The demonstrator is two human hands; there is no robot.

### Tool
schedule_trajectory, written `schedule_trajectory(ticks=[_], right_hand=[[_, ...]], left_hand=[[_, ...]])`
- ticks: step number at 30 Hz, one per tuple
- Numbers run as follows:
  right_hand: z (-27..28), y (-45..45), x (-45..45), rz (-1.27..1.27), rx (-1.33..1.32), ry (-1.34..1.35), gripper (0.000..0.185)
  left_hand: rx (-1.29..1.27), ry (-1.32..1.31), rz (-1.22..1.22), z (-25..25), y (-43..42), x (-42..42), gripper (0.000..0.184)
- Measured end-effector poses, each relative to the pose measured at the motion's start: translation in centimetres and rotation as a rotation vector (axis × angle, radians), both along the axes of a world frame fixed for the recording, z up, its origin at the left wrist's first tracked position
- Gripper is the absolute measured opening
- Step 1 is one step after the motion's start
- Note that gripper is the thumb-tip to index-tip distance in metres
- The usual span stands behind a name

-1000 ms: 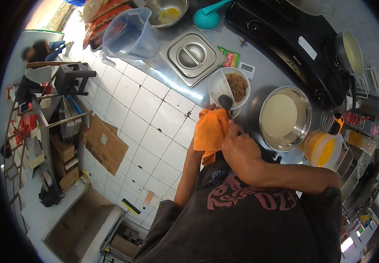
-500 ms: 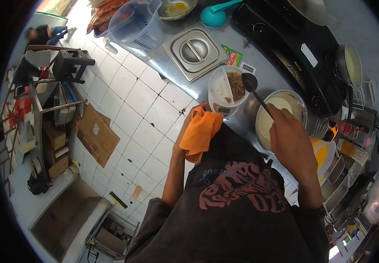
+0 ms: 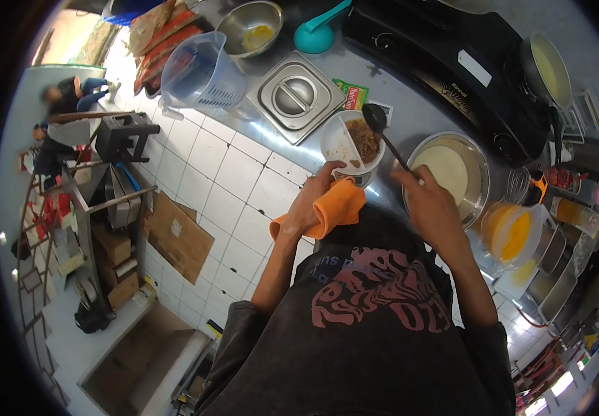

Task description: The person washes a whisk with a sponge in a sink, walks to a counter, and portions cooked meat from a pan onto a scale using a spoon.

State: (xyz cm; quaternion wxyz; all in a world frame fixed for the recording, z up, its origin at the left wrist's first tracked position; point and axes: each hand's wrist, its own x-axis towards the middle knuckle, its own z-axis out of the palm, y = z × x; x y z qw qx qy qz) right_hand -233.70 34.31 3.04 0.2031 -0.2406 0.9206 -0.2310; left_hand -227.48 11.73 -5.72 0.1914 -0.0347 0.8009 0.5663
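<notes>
An orange cloth (image 3: 339, 206) hangs from my left hand (image 3: 310, 196), whose fingers reach the near edge of a white divided bowl (image 3: 340, 144). Brown minced food (image 3: 364, 141) fills one side of the bowl, with crumbs in the other. My right hand (image 3: 427, 200) grips the handle of a black ladle (image 3: 375, 119), its head over the upper edge of the brown food. Just right of the bowl, a steel bowl (image 3: 481, 166) holds pale batter (image 3: 445, 170), partly behind my right hand. A scale under the white bowl is mostly hidden.
A lidded steel container (image 3: 295, 98), clear measuring jug (image 3: 199, 73) and teal scoop (image 3: 315, 39) stand farther back. The black stove (image 3: 445, 83) carries a pan (image 3: 550, 69). At right are a whisk (image 3: 518, 186) and a jug of yellow liquid (image 3: 511, 232). Two people are at far left.
The ladle has come up from the divided bowl's near side to the brown food, with my right hand farther right. My left hand has moved to the bowl's rim, and the cloth now drapes over the wrist.
</notes>
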Motion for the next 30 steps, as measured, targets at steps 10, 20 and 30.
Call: schedule_trajectory(ticks=[10,20,30], right_hand=[[-9.4,-5.3,-0.3,0.19,0.076,0.194,0.02],[-11.1,-6.5,-1.1,0.248,0.18,0.257,0.012],[-6.7,-4.4,-4.3,0.131,0.106,0.076,0.027]], left_hand=[[0.116,0.07,0.251,-1.1,-0.4,0.5,0.065],[0.13,0.095,0.258,-4.0,-1.0,0.4,0.074],[0.038,0.074,0.234,-3.0,-1.0,0.2,0.072]])
